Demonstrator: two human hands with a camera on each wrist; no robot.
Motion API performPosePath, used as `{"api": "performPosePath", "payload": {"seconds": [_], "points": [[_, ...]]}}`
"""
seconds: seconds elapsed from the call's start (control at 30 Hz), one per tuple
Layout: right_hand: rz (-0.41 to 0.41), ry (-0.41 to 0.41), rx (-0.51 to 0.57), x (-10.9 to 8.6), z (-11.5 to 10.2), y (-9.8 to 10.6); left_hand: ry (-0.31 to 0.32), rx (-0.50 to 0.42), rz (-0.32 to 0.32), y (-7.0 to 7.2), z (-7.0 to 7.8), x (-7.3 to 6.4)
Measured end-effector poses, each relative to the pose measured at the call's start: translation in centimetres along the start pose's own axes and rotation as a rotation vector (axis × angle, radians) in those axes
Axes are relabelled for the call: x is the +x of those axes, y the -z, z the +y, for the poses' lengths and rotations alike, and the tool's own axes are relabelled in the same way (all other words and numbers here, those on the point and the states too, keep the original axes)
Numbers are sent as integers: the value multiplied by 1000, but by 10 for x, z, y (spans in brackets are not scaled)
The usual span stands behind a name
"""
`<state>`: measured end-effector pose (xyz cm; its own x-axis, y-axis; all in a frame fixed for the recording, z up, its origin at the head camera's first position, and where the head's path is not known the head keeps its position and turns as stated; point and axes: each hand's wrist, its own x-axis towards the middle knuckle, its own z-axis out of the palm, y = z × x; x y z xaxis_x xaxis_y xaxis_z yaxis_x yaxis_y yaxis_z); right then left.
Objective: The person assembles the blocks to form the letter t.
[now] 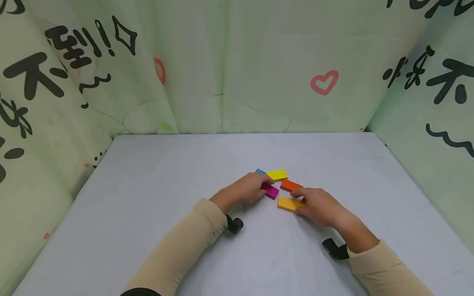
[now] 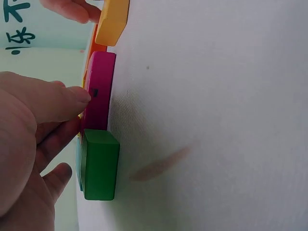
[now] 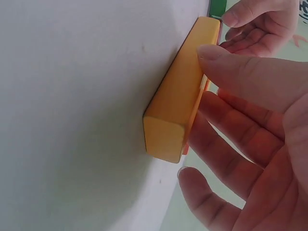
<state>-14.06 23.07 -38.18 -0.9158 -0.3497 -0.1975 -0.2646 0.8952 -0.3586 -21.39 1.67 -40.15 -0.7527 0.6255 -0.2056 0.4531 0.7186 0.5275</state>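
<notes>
My left hand pinches a magenta block; in the left wrist view its thumb lies against the near side, with the fingers partly hidden behind. A green block stands right beside the magenta one and is hidden by the hand in the head view. With thumb and fingers, my right hand holds an amber-yellow block by its right part. Just behind that block lies an orange block. A bright yellow block and a partly covered blue block lie farther back.
The blocks sit close together on a white-covered table. Pale green curtains with dark lettering and red hearts surround it at the back and sides. Black wrist mounts stick out near both cuffs.
</notes>
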Motion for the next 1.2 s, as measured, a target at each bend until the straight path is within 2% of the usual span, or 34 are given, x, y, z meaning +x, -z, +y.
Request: {"api": "performPosePath", "payload": {"seconds": [0.3, 0.53, 0.87, 1.2], "points": [[-17, -37, 22, -3, 1, 1, 8, 0, 4, -3, 0, 1], [-11, -48, 9, -4, 2, -1, -7, 39, 11, -3, 1, 1], [-12, -56, 116, -7, 4, -2, 0, 37, 8, -7, 3, 1], [8, -48, 131, -9, 6, -3, 11, 75, 7, -5, 6, -2]]}}
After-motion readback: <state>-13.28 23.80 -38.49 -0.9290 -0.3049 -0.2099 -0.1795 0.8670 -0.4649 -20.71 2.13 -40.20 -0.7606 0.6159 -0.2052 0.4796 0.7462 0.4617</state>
